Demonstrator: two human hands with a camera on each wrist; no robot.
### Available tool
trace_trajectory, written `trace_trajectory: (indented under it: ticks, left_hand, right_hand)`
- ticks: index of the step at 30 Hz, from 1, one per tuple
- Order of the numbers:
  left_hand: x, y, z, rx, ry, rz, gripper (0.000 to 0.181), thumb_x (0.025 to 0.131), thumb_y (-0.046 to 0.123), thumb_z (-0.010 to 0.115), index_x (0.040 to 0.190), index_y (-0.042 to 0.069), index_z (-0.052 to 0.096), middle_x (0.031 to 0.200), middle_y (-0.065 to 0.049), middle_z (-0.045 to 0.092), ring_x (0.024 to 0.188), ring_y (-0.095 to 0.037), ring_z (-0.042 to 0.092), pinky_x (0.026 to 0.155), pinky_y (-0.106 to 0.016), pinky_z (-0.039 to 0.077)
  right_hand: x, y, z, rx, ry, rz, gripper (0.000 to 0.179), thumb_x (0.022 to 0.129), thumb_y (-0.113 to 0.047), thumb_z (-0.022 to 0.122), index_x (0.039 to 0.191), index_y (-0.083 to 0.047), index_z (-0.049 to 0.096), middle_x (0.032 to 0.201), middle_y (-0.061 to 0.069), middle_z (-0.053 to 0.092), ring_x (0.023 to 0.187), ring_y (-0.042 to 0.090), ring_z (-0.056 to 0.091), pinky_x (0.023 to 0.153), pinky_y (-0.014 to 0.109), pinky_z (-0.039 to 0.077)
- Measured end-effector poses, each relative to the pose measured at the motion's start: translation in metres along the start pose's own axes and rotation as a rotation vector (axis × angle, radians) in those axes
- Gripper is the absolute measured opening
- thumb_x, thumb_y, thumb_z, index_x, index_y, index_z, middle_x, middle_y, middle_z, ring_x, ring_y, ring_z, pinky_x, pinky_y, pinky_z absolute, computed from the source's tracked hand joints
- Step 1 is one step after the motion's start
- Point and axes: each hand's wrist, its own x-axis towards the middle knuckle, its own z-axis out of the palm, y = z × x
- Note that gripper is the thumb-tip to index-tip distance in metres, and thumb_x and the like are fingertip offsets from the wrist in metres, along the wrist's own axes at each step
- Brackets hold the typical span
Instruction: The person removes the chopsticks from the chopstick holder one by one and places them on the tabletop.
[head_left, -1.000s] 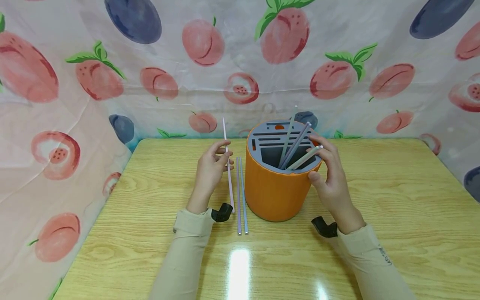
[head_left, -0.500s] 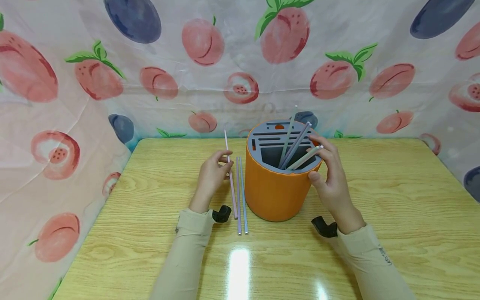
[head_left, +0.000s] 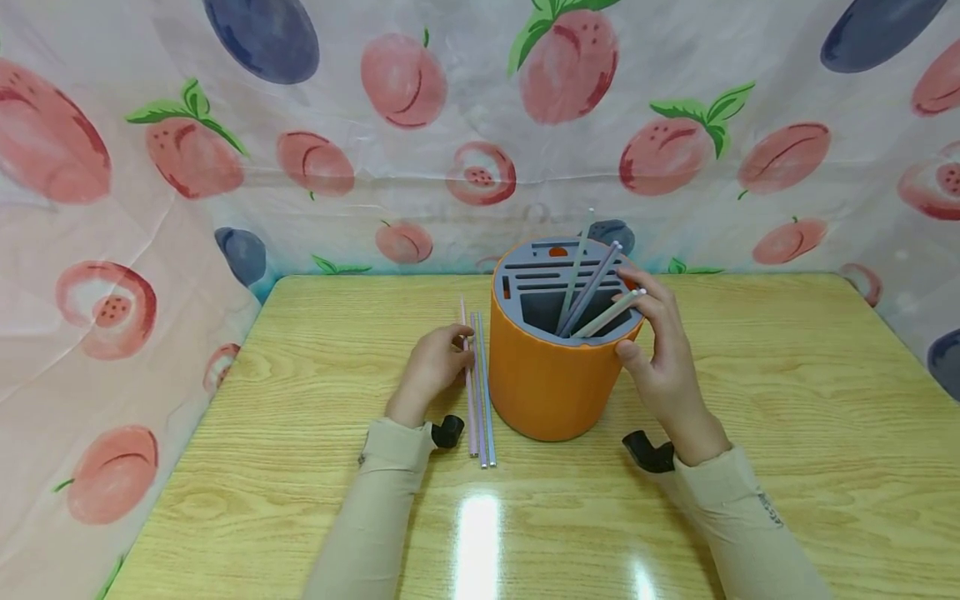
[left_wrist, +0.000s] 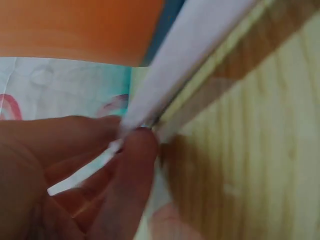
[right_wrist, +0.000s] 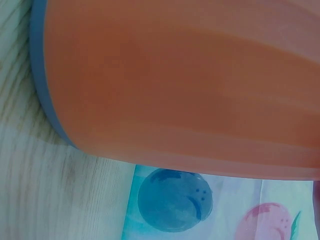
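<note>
Pinched between the thumb and fingers of my left hand [head_left: 433, 362] is a pink chopstick [head_left: 470, 408], low beside two others. The left wrist view shows the pink chopstick [left_wrist: 187, 55] close up, running past the thumb [left_wrist: 137, 165]. A purple chopstick [head_left: 480, 417] and a blue chopstick [head_left: 488, 408] lie parallel on the table, left of an orange utensil holder [head_left: 551, 387]. My right hand [head_left: 663, 358] grips the holder's right rim, thumb at its front. Several chopsticks [head_left: 592, 287] lean in the holder's large compartment. Only the holder's orange wall [right_wrist: 165, 90] shows large in the right wrist view.
The holder's grey top [head_left: 517, 258] has narrow slots behind the large compartment. Under everything is a wood-grain table [head_left: 300, 433]. A fruit-print cloth [head_left: 337, 217] hangs behind it and along the left side.
My left hand has come down and nearer with the pink chopstick, bringing it from a raised tilt to beside the purple one. The right hand keeps its grip on the holder.
</note>
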Motion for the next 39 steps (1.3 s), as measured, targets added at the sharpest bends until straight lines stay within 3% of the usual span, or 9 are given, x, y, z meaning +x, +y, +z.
trace_trajectory:
  ticks: [5, 11, 14, 18, 24, 29, 36, 39]
  left_hand:
    - [-0.003, 0.001, 0.002, 0.101, -0.035, 0.045, 0.03, 0.078, 0.007, 0.064, 0.108, 0.006, 0.062, 0.087, -0.008, 0.055, 0.077, -0.02, 0.05, 0.072, -0.032, 0.043]
    - [-0.007, 0.002, 0.002, 0.125, -0.048, 0.023, 0.028, 0.08, 0.012, 0.063, 0.108, 0.008, 0.062, 0.089, -0.008, 0.05, 0.077, -0.02, 0.047, 0.072, -0.032, 0.042]
    - [-0.007, 0.003, 0.0, 0.125, -0.043, 0.007, 0.03, 0.081, 0.015, 0.062, 0.11, 0.01, 0.061, 0.093, -0.007, 0.051, 0.08, -0.02, 0.049, 0.072, -0.033, 0.043]
    - [-0.006, 0.007, -0.006, 0.112, -0.013, 0.036, 0.03, 0.086, 0.022, 0.058, 0.115, 0.014, 0.059, 0.097, -0.004, 0.055, 0.085, -0.019, 0.053, 0.075, -0.033, 0.044]
    - [-0.01, 0.031, -0.022, 0.008, 0.024, 0.118, 0.027, 0.091, 0.03, 0.051, 0.116, 0.021, 0.057, 0.093, 0.004, 0.059, 0.072, -0.012, 0.054, 0.062, -0.027, 0.045]
    - [-0.018, 0.052, -0.033, -0.088, 0.123, 0.228, 0.027, 0.092, 0.028, 0.048, 0.117, 0.021, 0.057, 0.095, 0.005, 0.058, 0.071, -0.007, 0.056, 0.061, -0.024, 0.047]
    - [-0.03, 0.073, -0.037, -0.218, 0.367, 0.4, 0.031, 0.095, 0.029, 0.041, 0.118, 0.014, 0.057, 0.104, 0.002, 0.056, 0.084, -0.009, 0.054, 0.066, -0.023, 0.048]
    - [-0.033, 0.08, -0.037, -0.265, 0.41, 0.47, 0.034, 0.096, 0.029, 0.039, 0.122, 0.013, 0.054, 0.11, 0.001, 0.053, 0.091, -0.01, 0.052, 0.069, -0.023, 0.049]
  right_hand:
    - [0.0, 0.0, 0.0, 0.005, -0.002, -0.002, 0.064, 0.088, -0.048, 0.046, 0.105, 0.014, 0.045, 0.127, 0.033, 0.034, 0.124, 0.039, 0.026, 0.102, 0.035, 0.026]
    - [0.0, -0.001, 0.0, 0.004, -0.002, 0.0, 0.063, 0.089, -0.047, 0.046, 0.104, 0.014, 0.044, 0.126, 0.034, 0.033, 0.124, 0.04, 0.026, 0.102, 0.036, 0.025]
    - [-0.001, 0.0, 0.0, 0.003, -0.001, 0.0, 0.064, 0.089, -0.047, 0.046, 0.105, 0.014, 0.045, 0.126, 0.034, 0.033, 0.123, 0.04, 0.026, 0.102, 0.036, 0.025]
    - [-0.001, 0.0, 0.0, -0.001, -0.001, -0.002, 0.064, 0.089, -0.048, 0.046, 0.105, 0.014, 0.045, 0.127, 0.033, 0.034, 0.123, 0.039, 0.027, 0.102, 0.036, 0.025]
    - [0.0, -0.001, 0.0, -0.005, 0.003, -0.013, 0.063, 0.088, -0.048, 0.046, 0.105, 0.014, 0.045, 0.126, 0.033, 0.034, 0.123, 0.039, 0.027, 0.102, 0.036, 0.025]
    - [0.0, -0.001, -0.001, -0.009, 0.005, -0.013, 0.063, 0.088, -0.048, 0.046, 0.105, 0.013, 0.045, 0.126, 0.033, 0.034, 0.123, 0.039, 0.027, 0.102, 0.036, 0.025]
    - [0.0, -0.001, -0.001, 0.001, 0.006, -0.014, 0.063, 0.088, -0.048, 0.046, 0.104, 0.013, 0.045, 0.125, 0.034, 0.034, 0.123, 0.04, 0.027, 0.102, 0.035, 0.026]
    - [0.0, -0.001, -0.001, -0.002, 0.004, -0.011, 0.063, 0.089, -0.048, 0.046, 0.105, 0.013, 0.045, 0.125, 0.034, 0.034, 0.123, 0.04, 0.027, 0.101, 0.035, 0.026]
